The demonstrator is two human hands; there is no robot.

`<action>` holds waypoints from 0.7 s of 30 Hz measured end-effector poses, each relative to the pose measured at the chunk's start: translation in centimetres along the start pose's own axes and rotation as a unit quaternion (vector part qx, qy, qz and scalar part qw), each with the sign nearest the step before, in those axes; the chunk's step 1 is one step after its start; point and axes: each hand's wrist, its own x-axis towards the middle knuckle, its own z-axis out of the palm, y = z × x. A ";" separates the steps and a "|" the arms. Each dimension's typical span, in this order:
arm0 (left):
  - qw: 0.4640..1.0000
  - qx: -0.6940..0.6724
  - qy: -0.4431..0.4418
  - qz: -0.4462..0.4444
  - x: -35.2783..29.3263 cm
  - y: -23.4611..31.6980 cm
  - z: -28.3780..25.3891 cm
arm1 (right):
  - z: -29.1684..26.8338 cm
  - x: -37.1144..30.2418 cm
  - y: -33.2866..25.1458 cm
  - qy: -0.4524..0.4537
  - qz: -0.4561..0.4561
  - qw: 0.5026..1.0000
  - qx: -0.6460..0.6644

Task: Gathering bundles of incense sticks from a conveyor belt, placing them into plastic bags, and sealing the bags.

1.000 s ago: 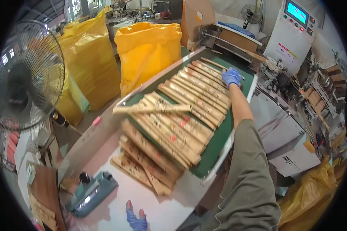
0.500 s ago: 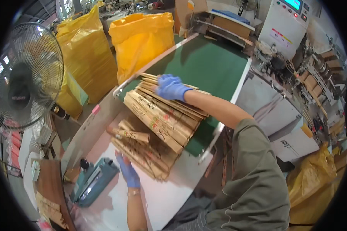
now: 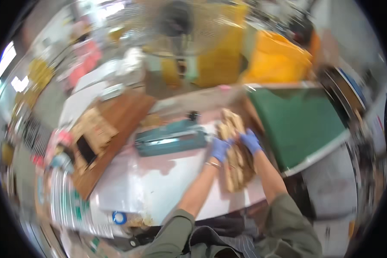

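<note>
Blue gloves cover both my hands, and the picture is blurred by motion. Between them a bundle of long, narrow brown paper packets (image 3: 233, 167) lies on the white tabletop (image 3: 172, 182), just left of the green belt. My left hand (image 3: 220, 149) presses against the left side of the bundle, and my right hand (image 3: 250, 141) grips its right side near the far end. The fingers are closed about the packets, partly hidden by them. A teal bench machine (image 3: 171, 138) with a black knob stands close to my left hand.
The green conveyor belt (image 3: 301, 124) is on the right. Behind the table are an orange-yellow bag (image 3: 277, 58) and a standing fan (image 3: 175, 19). To the left, a brown board (image 3: 116, 144) bears more flat brown packets (image 3: 94, 133) and a black phone-like slab (image 3: 86, 149). A blue-cored tape roll (image 3: 119, 217) sits near the front edge.
The view has swung left. My right hand has left the packets on the belt and come down beside my left hand. Both now hold the bundle on the white tabletop, and no packets show on the belt.
</note>
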 end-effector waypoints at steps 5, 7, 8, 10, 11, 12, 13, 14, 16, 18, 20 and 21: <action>0.988 -0.067 -0.080 -0.113 -7.6 1.9 -0.3 | 1.5 -6.5 5.9 -0.238 0.079 0.832 0.496; 0.980 -0.093 -0.112 -0.133 -10.3 4.3 -1.8 | 2.7 -9.5 5.1 -0.210 0.059 0.820 0.529; 0.981 -0.091 -0.107 -0.132 -11.4 5.6 -2.4 | 3.0 -9.9 4.6 -0.217 0.060 0.824 0.519; 0.982 -0.086 -0.170 0.010 -11.8 8.9 -3.2 | 2.4 -11.0 1.0 -0.203 -0.074 0.842 0.494; 0.979 -0.043 -0.166 0.110 -12.1 11.2 -3.4 | 1.7 -12.0 -1.4 -0.183 -0.205 0.844 0.460; 0.966 0.000 -0.163 0.202 -12.6 13.7 -3.5 | 0.7 -13.4 -4.2 -0.180 -0.246 0.836 0.455; 0.942 0.047 -0.194 0.269 -13.3 16.5 -3.9 | -0.2 -14.3 -5.4 -0.201 -0.254 0.842 0.431; 0.928 0.098 -0.197 0.301 -13.6 17.6 -3.9 | -0.5 -14.6 -5.9 -0.195 -0.282 0.848 0.404; 0.920 0.089 -0.239 0.297 -14.1 19.4 -5.2 | -0.7 -14.9 -5.1 -0.185 -0.303 0.856 0.377; 0.920 -0.017 -0.281 0.273 -14.8 19.1 -5.2 | -0.5 -14.4 -3.7 -0.102 -0.435 0.874 0.189; 0.917 0.003 -0.288 0.278 -14.9 18.3 -5.8 | 0.7 -16.8 -7.0 -0.126 -0.446 0.831 0.308; 0.913 0.029 -0.285 0.289 -15.4 17.8 -6.7 | 1.6 -17.4 -8.6 -0.155 -0.455 0.768 0.424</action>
